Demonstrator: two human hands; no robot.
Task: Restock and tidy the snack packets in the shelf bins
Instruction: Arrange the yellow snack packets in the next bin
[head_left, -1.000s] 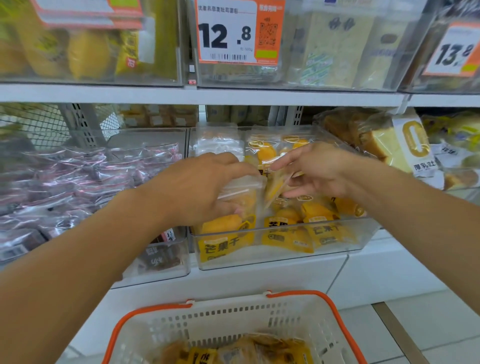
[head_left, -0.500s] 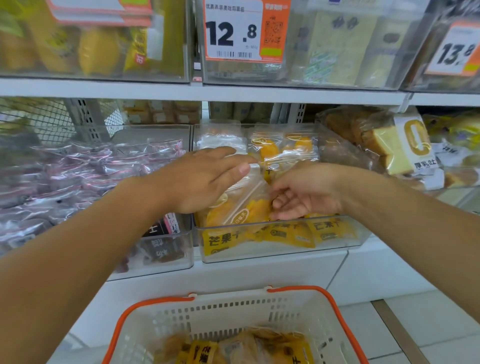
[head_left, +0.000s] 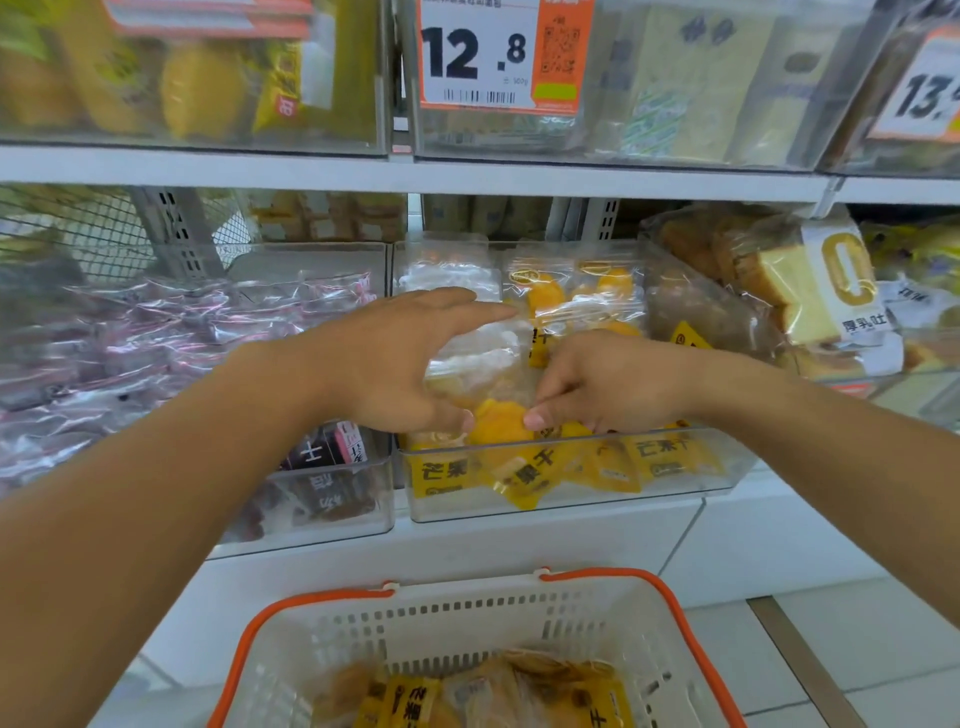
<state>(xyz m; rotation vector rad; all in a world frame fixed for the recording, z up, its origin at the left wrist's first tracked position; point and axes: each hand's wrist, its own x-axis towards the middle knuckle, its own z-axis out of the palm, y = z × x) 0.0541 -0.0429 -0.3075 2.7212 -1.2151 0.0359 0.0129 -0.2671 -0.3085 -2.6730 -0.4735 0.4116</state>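
A clear bin (head_left: 571, 501) on the middle shelf holds several yellow dried-mango packets. Both of my hands are over its front half. My left hand (head_left: 384, 364) spans a clear-fronted mango packet (head_left: 501, 423), with straight fingers across the top and the thumb at its lower edge. From the right, my right hand (head_left: 608, 384) pinches the same packet with curled fingers and the thumb tip. More mango packets (head_left: 571, 296) stand upright at the back of the bin.
Below me is a white basket with orange handles (head_left: 670, 597), holding more yellow packets (head_left: 415, 696). A bin of purple packets (head_left: 322, 514) sits to the left and bagged bread (head_left: 810, 291) to the right. Upper bins carry a price tag (head_left: 498, 57).
My left hand has spread its fingers out over the packet. My right hand has shifted slightly lower and now pinches the packet's front edge. The camera has moved a little closer.
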